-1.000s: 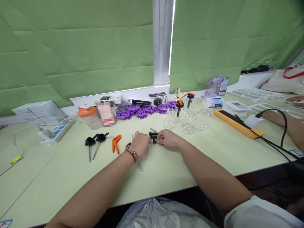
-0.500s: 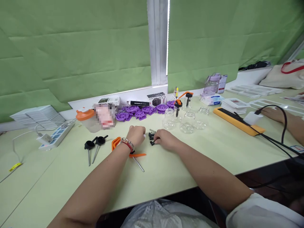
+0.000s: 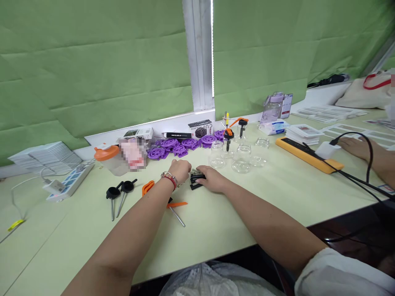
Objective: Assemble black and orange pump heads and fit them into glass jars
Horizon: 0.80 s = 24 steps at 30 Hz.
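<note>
Head view: left hand (image 3: pixel 180 169) curled, knuckles up, over small spring (image 3: pixel 195 171) on bench (image 3: pixel 277 193); grip not clear. Right hand (image 3: pixel 212 179) lies flat beside black clips (image 3: pixel 195 181), fingertips touching them, grasp unclear. Orange lever (image 3: pixel 177 204) near left wrist. Glass jars (image 3: pixel 242 157) behind. Co-worker's hand (image 3: pixel 354 146) far right.

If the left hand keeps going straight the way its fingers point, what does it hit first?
Probably the small spring lying just past the left hand, beside the black parts at the right hand. Farther along stand the glass jars; depth is hard to judge.
</note>
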{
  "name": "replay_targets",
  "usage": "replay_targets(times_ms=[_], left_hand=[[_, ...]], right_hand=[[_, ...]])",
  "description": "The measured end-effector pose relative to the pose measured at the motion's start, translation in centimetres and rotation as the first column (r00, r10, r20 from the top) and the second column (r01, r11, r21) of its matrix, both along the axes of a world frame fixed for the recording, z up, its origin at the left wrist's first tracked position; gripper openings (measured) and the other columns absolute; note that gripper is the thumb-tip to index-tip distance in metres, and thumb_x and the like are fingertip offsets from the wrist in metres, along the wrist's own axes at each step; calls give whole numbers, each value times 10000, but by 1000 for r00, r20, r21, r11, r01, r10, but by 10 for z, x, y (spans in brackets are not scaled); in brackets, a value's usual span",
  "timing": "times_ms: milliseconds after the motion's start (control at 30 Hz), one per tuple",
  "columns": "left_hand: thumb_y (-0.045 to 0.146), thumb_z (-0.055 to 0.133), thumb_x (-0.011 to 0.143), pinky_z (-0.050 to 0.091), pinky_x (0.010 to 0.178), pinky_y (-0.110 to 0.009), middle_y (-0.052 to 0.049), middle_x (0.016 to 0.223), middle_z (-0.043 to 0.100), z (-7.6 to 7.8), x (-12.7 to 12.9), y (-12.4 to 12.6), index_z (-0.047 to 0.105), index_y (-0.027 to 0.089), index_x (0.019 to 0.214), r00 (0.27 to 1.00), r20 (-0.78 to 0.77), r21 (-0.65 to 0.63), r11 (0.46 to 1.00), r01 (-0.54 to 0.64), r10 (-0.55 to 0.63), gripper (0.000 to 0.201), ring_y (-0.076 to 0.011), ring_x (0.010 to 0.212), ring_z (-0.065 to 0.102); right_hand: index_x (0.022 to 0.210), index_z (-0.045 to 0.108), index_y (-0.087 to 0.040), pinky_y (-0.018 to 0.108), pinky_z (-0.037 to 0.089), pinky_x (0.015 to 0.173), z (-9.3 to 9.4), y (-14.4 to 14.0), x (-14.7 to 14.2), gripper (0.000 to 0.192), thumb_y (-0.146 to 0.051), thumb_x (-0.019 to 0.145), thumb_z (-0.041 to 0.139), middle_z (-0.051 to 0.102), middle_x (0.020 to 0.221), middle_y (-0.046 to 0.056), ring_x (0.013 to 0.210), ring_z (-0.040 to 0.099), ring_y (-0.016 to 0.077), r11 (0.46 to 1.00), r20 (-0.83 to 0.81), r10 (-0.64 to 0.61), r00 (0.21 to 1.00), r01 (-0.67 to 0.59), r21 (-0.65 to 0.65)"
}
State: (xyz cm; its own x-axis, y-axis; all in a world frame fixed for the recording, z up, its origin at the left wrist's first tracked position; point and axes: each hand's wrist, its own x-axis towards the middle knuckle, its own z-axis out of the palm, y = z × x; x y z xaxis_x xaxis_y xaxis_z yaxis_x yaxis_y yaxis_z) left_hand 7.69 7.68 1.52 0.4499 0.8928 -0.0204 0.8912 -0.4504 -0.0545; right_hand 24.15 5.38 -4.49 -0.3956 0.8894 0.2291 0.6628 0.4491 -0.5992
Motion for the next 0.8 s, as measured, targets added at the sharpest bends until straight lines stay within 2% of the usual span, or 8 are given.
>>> replay_targets(times_ms=[233,533,800], left_hand=[[75,535,650,351,879,-398,-99,803,712,5,5,3,715,172,782,1000,-3,-5,1000,18,-18,243,-242,828,630],[58,508,645,338,901,-407,-87,782,721,4,8,2,738,184,813,996,29,0,997,79,-79,312,-232,808,626],[76,506,672,343,933,-388,-56,782,726,8,5,2,742,202,827,992,102,0,997,75,-75,310,-211,806,627]], right_hand=[[1018,616,-145,317,406,843,2,-1,-1,210,-247,843,561,640,1049,114,997,560,232,999,25,32,999,-31,-19],[990,633,-152,299,403,835,3,-2,0,190,-246,840,566,648,1012,98,982,562,219,999,23,41,999,-40,-30],[1017,630,-149,294,405,831,3,-2,0,216,-262,846,563,643,1036,107,988,565,220,999,30,42,999,-41,-33]])
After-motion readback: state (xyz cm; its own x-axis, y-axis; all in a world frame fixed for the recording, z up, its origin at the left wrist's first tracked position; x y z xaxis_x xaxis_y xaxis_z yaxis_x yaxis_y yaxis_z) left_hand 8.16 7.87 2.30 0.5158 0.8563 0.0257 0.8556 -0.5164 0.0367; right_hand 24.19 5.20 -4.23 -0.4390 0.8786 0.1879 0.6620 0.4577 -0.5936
